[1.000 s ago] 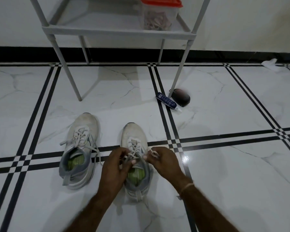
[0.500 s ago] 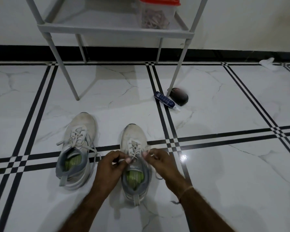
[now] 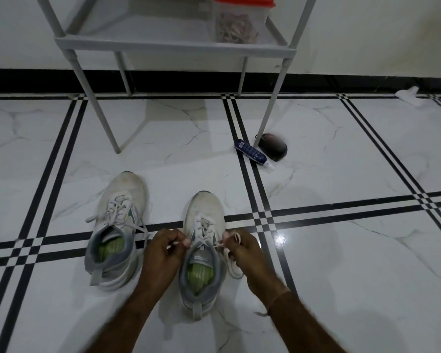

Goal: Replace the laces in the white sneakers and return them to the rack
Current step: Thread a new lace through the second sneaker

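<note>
Left hand (image 3: 163, 253) and right hand (image 3: 242, 250) fingers curled, each pinching the lace (image 3: 220, 244)

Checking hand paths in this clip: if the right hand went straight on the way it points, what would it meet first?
Probably the right sneaker: the right hand, pinching a lace, points forward and left at its laced top from close beside. Depth is unclear from one view.

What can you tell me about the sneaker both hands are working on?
The sneaker is white with a dingy toe, grey padded collar, heel tab and green insole. It stands upright on the tiled floor, toe toward the rack. White laces cross its eyelets; the left hand and right hand each pinch a lace end at the top.
</note>
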A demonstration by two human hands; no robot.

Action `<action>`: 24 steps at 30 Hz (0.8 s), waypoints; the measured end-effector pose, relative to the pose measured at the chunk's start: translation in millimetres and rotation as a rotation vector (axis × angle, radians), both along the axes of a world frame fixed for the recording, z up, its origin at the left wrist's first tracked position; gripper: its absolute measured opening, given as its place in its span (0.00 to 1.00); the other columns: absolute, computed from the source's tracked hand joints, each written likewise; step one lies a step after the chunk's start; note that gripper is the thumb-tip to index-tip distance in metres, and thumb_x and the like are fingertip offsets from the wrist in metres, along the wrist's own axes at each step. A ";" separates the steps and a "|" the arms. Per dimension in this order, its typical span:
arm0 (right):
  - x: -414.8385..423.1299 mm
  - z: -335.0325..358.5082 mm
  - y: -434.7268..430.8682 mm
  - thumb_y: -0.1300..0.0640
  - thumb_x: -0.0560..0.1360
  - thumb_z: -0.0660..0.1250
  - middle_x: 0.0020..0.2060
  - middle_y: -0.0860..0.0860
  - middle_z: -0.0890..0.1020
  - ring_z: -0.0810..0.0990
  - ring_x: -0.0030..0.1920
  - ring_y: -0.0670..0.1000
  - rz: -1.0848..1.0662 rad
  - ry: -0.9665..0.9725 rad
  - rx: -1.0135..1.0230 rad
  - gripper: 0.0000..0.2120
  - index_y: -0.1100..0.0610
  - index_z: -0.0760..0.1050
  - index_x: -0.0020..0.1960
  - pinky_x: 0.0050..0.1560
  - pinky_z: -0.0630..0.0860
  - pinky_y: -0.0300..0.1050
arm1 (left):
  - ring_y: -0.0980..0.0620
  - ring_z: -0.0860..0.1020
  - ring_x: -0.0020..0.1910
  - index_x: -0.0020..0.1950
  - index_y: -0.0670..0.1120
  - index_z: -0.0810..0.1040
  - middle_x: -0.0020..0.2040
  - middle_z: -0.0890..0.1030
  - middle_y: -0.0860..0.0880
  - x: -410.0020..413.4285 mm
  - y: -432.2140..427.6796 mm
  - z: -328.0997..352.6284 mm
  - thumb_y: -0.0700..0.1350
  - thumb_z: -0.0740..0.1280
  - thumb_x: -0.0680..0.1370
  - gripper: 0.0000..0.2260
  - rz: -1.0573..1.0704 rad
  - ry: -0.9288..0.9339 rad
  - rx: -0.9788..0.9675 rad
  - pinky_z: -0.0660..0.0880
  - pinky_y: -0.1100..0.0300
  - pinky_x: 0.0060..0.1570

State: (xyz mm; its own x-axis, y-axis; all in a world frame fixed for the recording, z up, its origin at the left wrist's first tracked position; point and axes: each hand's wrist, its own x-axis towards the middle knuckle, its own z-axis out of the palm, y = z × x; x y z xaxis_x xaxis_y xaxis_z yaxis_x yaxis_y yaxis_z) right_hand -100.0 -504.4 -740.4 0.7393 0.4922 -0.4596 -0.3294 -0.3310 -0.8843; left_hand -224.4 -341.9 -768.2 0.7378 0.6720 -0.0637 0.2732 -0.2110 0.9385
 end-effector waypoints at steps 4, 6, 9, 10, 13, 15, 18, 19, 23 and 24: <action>22.3 6.2 3.7 0.46 0.76 0.73 0.56 0.46 0.80 0.80 0.56 0.49 0.064 -0.363 -0.063 0.15 0.49 0.76 0.59 0.54 0.78 0.45 | 0.48 0.78 0.49 0.48 0.52 0.76 0.52 0.72 0.52 3.4 0.4 5.9 0.54 0.73 0.76 0.10 0.105 0.018 0.250 0.79 0.53 0.44; 27.0 2.5 4.7 0.37 0.73 0.72 0.57 0.44 0.77 0.76 0.58 0.48 -0.059 -0.694 -0.299 0.22 0.47 0.73 0.60 0.55 0.75 0.42 | 0.46 0.78 0.45 0.45 0.50 0.74 0.47 0.74 0.51 3.6 -7.9 12.6 0.62 0.71 0.74 0.16 0.222 0.124 0.237 0.76 0.53 0.40; 6.9 11.9 1.4 0.37 0.77 0.69 0.40 0.45 0.78 0.77 0.42 0.46 -0.116 -0.694 -0.296 0.17 0.50 0.73 0.42 0.41 0.72 0.32 | 0.51 0.80 0.38 0.37 0.48 0.76 0.34 0.80 0.51 7.0 -25.2 21.7 0.70 0.65 0.72 0.25 0.216 0.293 -0.066 0.71 0.57 0.38; -1.0 14.3 3.4 0.35 0.78 0.66 0.33 0.44 0.77 0.77 0.36 0.45 -0.051 -0.585 -0.284 0.20 0.50 0.72 0.37 0.38 0.71 0.34 | 0.52 0.80 0.38 0.36 0.47 0.76 0.33 0.81 0.51 8.8 -26.9 21.3 0.69 0.67 0.72 0.24 0.210 0.313 -0.125 0.72 0.56 0.39; -12.6 9.4 13.7 0.36 0.78 0.65 0.28 0.49 0.79 0.77 0.31 0.48 0.117 -0.335 -0.275 0.26 0.55 0.75 0.33 0.38 0.76 0.45 | 0.52 0.81 0.37 0.37 0.47 0.79 0.34 0.82 0.51 14.7 -25.9 19.7 0.57 0.74 0.75 0.15 0.158 0.259 -0.134 0.76 0.53 0.43; -13.4 5.1 23.0 0.45 0.79 0.70 0.33 0.52 0.82 0.80 0.36 0.52 0.119 -0.312 -0.220 0.18 0.56 0.78 0.37 0.43 0.80 0.51 | 0.53 0.81 0.36 0.37 0.47 0.79 0.33 0.82 0.51 16.6 -24.0 18.3 0.50 0.73 0.76 0.11 0.101 0.222 -0.102 0.77 0.51 0.43; -8.6 16.6 23.1 0.55 0.82 0.67 0.41 0.59 0.84 0.81 0.41 0.53 0.065 -0.155 -0.015 0.12 0.63 0.80 0.44 0.44 0.80 0.45 | 0.51 0.82 0.39 0.40 0.44 0.81 0.37 0.84 0.47 15.3 -24.5 25.9 0.45 0.70 0.80 0.10 0.064 0.107 -0.231 0.78 0.51 0.44; -5.4 22.2 19.7 0.56 0.82 0.66 0.43 0.59 0.85 0.81 0.42 0.49 0.064 -0.116 0.042 0.12 0.64 0.80 0.46 0.42 0.77 0.39 | 0.51 0.82 0.40 0.42 0.42 0.81 0.39 0.84 0.45 15.3 -23.4 31.3 0.44 0.68 0.81 0.10 0.071 0.051 -0.303 0.78 0.53 0.44; 15.8 50.3 19.1 0.58 0.82 0.66 0.40 0.58 0.85 0.81 0.40 0.44 0.051 -0.106 0.163 0.09 0.65 0.79 0.51 0.44 0.75 0.36 | 0.52 0.83 0.46 0.49 0.40 0.83 0.46 0.85 0.43 26.4 -14.6 54.3 0.45 0.64 0.82 0.11 -0.071 -0.072 -0.446 0.79 0.59 0.50; 22.4 57.7 24.5 0.58 0.82 0.66 0.38 0.57 0.84 0.81 0.38 0.45 0.062 -0.111 0.170 0.10 0.65 0.79 0.52 0.43 0.75 0.37 | 0.51 0.83 0.48 0.49 0.41 0.83 0.46 0.85 0.44 30.1 -13.0 58.7 0.47 0.64 0.82 0.11 -0.133 -0.053 -0.461 0.79 0.57 0.51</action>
